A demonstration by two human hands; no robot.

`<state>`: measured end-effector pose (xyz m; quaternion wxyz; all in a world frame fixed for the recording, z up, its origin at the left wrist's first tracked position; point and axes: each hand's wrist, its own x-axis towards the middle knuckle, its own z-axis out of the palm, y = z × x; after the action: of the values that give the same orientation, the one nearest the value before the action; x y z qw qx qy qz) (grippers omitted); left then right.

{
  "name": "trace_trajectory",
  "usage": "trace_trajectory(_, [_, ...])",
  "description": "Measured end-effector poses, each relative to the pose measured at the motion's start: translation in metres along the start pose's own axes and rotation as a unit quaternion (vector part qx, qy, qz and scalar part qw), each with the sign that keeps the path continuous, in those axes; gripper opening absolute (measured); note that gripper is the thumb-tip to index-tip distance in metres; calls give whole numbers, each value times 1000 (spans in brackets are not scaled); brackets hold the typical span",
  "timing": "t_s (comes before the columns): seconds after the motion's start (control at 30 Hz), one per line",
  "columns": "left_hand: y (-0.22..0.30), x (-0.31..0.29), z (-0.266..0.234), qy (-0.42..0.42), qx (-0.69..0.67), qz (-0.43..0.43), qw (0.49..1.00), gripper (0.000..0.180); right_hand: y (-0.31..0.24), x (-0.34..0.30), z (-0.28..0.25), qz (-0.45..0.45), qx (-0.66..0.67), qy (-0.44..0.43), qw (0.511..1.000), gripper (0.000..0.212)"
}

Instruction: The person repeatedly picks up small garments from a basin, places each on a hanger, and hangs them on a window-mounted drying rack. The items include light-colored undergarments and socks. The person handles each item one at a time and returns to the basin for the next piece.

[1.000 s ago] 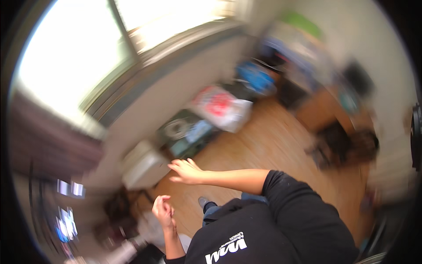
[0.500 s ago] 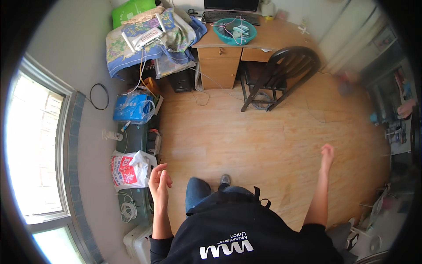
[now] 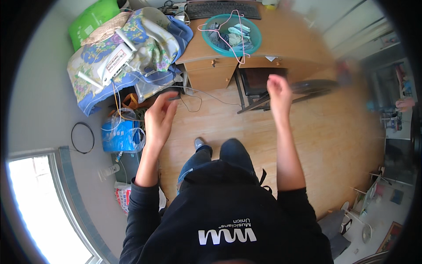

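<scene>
My left hand (image 3: 159,118) is raised in mid-air in front of the cloth-covered stand, its fingers bent and thumb apart, holding nothing. My right hand (image 3: 280,94) is out in front of the chair, with fingers curled in and nothing showing in them. Beyond both hands, a teal plastic basin (image 3: 210,47) sits on the wooden desk (image 3: 281,37). Folded light and dark clothes (image 3: 239,37) lie in it. Pink clothes hangers (image 3: 229,18) rest across its top and hang over the near rim. Neither hand touches anything.
A dark wooden chair (image 3: 262,81) stands against the desk. To the left, a white router (image 3: 116,61) lies on a flowered cloth (image 3: 151,42), its cables trailing down. A blue bag (image 3: 122,135) sits below, near the window (image 3: 41,198). A keyboard (image 3: 222,10) lies behind the basin.
I have come closer to the desk, and the basin appears larger. Both hands have risen forward, and the right has swung inward from my side.
</scene>
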<state>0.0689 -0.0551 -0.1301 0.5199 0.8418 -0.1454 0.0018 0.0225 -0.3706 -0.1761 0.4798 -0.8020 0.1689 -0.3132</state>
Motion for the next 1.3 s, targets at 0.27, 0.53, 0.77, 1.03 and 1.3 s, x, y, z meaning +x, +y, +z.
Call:
trace_trajectory(0.27, [4, 100, 54, -23, 47, -23, 998, 20, 181, 243, 99, 44, -92, -63, 993, 16])
trace_trajectory(0.53, [-46, 85, 46, 103, 107, -331, 932, 20, 191, 315, 180, 80, -471, -275, 834, 38])
trace_trajectory(0.77, [-30, 118, 80, 74, 79, -287, 952, 21, 148, 367, 120, 17, -411, -354, 840, 33])
trace_trajectory(1.03, [-18, 188, 125, -24, -33, -133, 990, 37, 14, 368, 70, 23, -136, -353, 926, 23])
trace_trajectory(1.3, [-91, 208, 287, -78, 112, -50, 989, 73, 79, 331, 92, 35, -141, -187, 972, 27])
